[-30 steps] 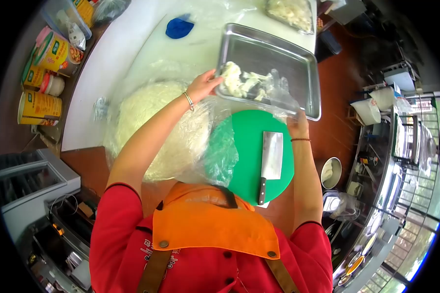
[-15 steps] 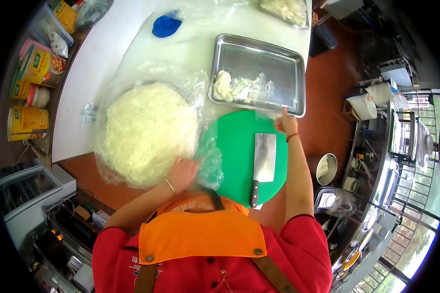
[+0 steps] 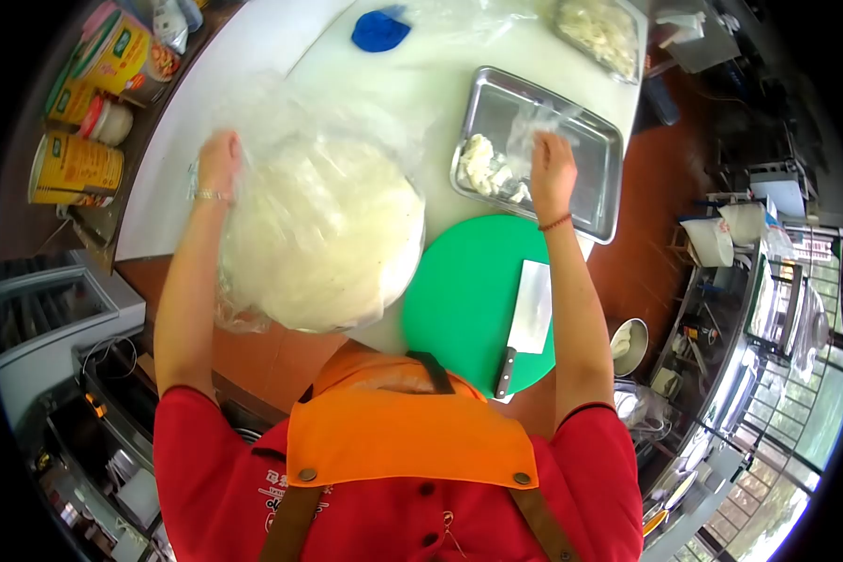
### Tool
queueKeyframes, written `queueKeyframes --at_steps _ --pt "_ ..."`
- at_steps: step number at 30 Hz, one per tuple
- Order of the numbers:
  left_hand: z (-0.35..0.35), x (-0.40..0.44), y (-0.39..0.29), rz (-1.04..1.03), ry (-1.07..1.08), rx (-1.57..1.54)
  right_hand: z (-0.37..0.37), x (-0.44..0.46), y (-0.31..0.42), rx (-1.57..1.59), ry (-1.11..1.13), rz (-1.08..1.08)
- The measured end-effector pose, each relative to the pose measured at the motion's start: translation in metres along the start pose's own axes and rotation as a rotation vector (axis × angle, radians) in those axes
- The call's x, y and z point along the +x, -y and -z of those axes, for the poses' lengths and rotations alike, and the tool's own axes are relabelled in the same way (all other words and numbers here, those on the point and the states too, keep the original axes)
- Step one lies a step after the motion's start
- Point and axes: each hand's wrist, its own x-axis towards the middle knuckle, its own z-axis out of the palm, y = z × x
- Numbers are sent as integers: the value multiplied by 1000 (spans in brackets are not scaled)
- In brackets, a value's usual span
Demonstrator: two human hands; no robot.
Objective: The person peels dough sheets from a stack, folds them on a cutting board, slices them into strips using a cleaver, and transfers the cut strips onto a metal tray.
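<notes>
My left hand (image 3: 219,161) is closed on the edge of a clear plastic sheet (image 3: 253,201), left of a large round mound of pale dough (image 3: 361,239). The sheet lies over the left and upper parts of the mound, while its right side shows bare. Over a metal tray (image 3: 598,201), my right hand (image 3: 554,167) pinches a crumpled piece of clear plastic (image 3: 526,124). White dough scraps (image 3: 482,167) lie in the tray's left part. Below the tray, a cleaver (image 3: 532,309) with a dark handle rests on a round green cutting board (image 3: 459,295).
A blue cloth-like piece (image 3: 380,32) lies at the table's far side. A second tray (image 3: 598,37) with pale pieces stands at the far right. Yellow cans (image 3: 77,170) and a red-lidded jar (image 3: 109,122) line a shelf on the left.
My left hand has moved from the mound's near edge to its far left, drawing the plastic off its right side. My right hand has gone from the tray's rim to above it, lifting plastic.
</notes>
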Motion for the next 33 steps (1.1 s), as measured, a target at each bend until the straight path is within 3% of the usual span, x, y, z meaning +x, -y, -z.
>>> queueKeyframes --at_steps 3,5,8,11,13,15,16,18,19,21,24,27,29,31,33 --pt "26 47 4 366 -284 -829 -48 24 30 50 44 215" --pt "34 57 1 312 -514 -1122 -87 25 28 57 222 182" --pt "54 45 -24 274 -441 -1228 -139 17 19 -1 481 82" --pt "71 61 41 -15 -98 -848 -147 2 40 -116 541 71" --pt "72 12 -1 11 -236 -719 -133 -5 58 -73 486 49" --pt "49 -56 -41 -204 -492 -383 -117 -26 65 -19 403 75" --pt "34 -87 -49 -424 -666 -101 -108 -44 67 12 348 111" --pt "9 -148 -44 -564 -444 420 -80 -81 87 161 414 -137" --pt "-4 -166 -39 -630 -112 394 -71 -94 94 223 445 -238" --pt "-24 -179 -34 -694 174 615 -55 -121 106 346 497 -449" --pt "-28 -139 -2 -390 317 682 -39 -142 125 409 548 -539" --pt "-22 -83 23 -291 406 662 -35 -164 134 429 582 -532" --pt "-17 -48 43 -382 58 568 -39 -180 140 400 579 -526" --pt "3 -23 17 186 -65 -18 -41 -192 153 329 561 -447" --pt "5 27 68 131 -325 -569 -42 -202 171 214 519 -295"
